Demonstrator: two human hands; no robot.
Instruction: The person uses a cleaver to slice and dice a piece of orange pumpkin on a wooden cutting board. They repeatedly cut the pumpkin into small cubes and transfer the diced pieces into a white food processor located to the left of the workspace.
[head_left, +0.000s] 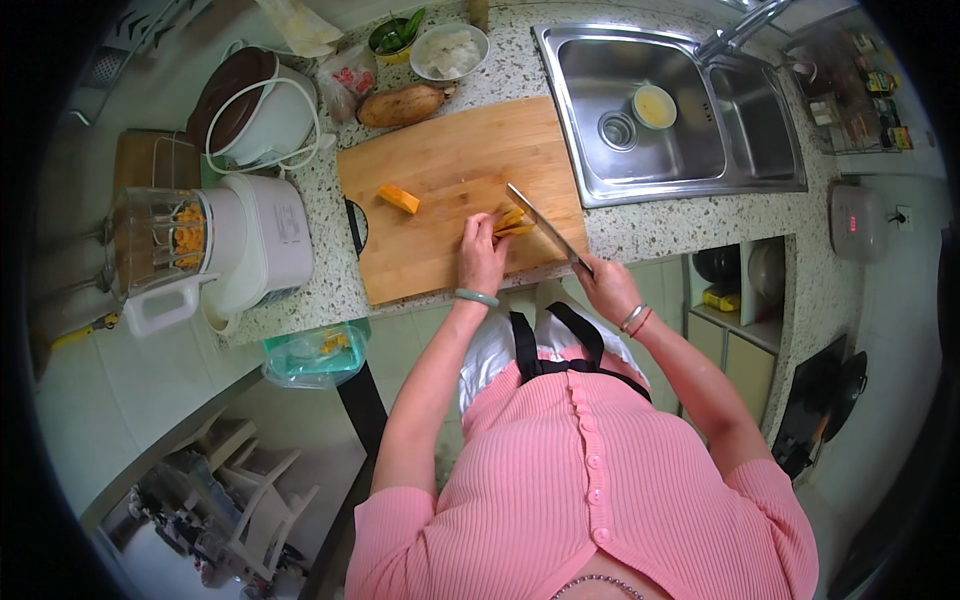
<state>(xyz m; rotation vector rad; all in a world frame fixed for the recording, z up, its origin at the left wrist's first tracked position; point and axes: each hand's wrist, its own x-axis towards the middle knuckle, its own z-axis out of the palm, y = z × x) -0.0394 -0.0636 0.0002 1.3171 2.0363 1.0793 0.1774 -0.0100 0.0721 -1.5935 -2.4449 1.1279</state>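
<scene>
Tan wooden cutting board (470, 150), upper centre of the frame.
Long steel-bladed knife (547, 226) in the right hand's (608, 290) grip; left hand's (483, 258) grip holds slim orange vegetable slices (513, 222) mid-frame; a slipping slice could cause a nick.

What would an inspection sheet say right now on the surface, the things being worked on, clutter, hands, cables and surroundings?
Surface: wooden cutting board on a speckled countertop.
Work things: orange slices just left of the knife, contact unclear; orange chunk apart, farther left.
Clutter: brown tuber and white bowl beyond the board.
Hands: left hand has fingers on the slices; right hand grips the knife handle.
Cables: white cord looped by the dark-lidded cooker; its plug end unclear.
Surroundings: steel double sink, right; blender, left.
</scene>
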